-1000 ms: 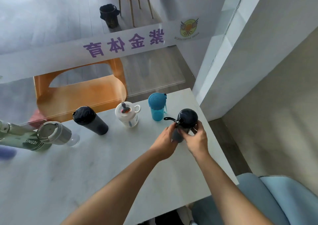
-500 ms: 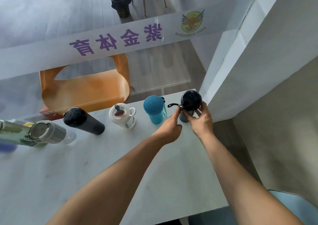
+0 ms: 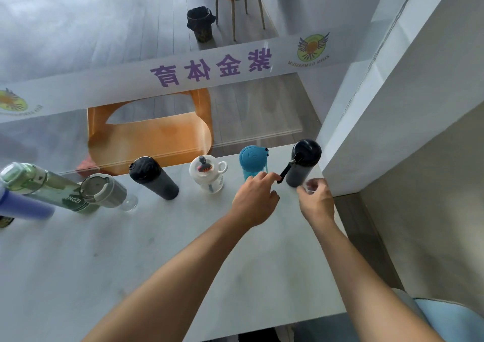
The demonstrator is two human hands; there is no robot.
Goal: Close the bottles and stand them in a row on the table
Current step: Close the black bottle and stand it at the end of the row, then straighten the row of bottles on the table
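One dark bottle (image 3: 301, 167) upright, capped, strap (image 3: 285, 172) hanging down-left

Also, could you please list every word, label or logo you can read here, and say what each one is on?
"紫金体育", seen mirrored: purple characters on the white band across the glass partition.
"NGZI": white letters on the green bottle; the start of the word is hidden.
Round winged logo on the band, with an arc of small letters beneath: too blurred to read.
Print on the white bottle: too small to read.
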